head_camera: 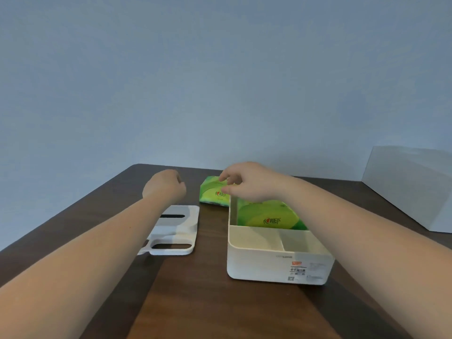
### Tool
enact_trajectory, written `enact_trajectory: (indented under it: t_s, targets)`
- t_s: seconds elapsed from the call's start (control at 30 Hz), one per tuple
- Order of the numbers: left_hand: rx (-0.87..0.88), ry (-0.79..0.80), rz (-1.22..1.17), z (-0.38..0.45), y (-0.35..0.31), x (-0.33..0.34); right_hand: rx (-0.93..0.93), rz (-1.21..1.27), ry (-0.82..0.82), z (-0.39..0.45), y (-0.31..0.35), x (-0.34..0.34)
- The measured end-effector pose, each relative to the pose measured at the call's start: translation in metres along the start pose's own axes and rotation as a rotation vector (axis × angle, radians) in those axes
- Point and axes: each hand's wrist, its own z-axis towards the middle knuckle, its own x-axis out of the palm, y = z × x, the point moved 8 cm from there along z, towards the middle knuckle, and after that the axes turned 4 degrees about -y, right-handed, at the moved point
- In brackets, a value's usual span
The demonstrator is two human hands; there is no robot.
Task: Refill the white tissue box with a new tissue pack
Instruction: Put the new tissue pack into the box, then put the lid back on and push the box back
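The white tissue box stands open on the dark wooden table, right of centre. A green tissue pack lies in its far compartment; the two near compartments hold nothing. A second green tissue pack lies on the table just beyond the box's far left corner. My right hand hovers over that corner, with thumb and fingertips pinched on the second pack's near edge. My left hand is a closed fist above the table, left of that pack, with nothing seen in it. The white slotted lid lies flat under my left forearm.
A pale grey box-like object stands at the right edge, beside the table. A plain blue-grey wall runs behind the table's far edge. Bare tabletop shows near me, in front of the lid and the box.
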Motion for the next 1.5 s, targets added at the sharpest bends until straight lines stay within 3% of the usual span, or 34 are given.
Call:
enact_trajectory:
  t_s: [0.23, 0.47, 0.6, 0.8, 0.9, 1.07, 1.27, 1.5]
  targets:
    - [-0.135, 0.143, 0.044, -0.013, 0.075, 0.005, 0.069, -0.007, -0.032, 0.029, 0.046, 0.044]
    - [-0.214, 0.199, 0.014, -0.022, 0.114, 0.012, 0.213, -0.169, 0.272, 0.041, 0.055, 0.105]
    - [-0.225, 0.190, -0.016, -0.021, 0.120, 0.013, 0.321, -0.113, 0.304, 0.043, 0.047, 0.117]
    - [-0.210, 0.213, -0.022, -0.019, 0.116, 0.016, 0.497, 0.166, 0.295, 0.045, 0.038, 0.125]
    - [-0.217, 0.195, -0.032, -0.021, 0.113, 0.009, 0.511, 0.256, 0.246, 0.043, 0.038, 0.119]
    - [-0.176, 0.117, -0.066, -0.019, 0.094, -0.011, 0.417, 0.207, 0.035, 0.043, 0.037, 0.068]
    - [-0.175, 0.025, -0.362, -0.024, 0.053, -0.035, 0.455, 0.270, -0.163, 0.024, 0.000, 0.007]
    - [-0.123, 0.068, -0.578, -0.042, -0.021, -0.033, 0.602, 0.209, -0.180, -0.025, -0.056, -0.034]
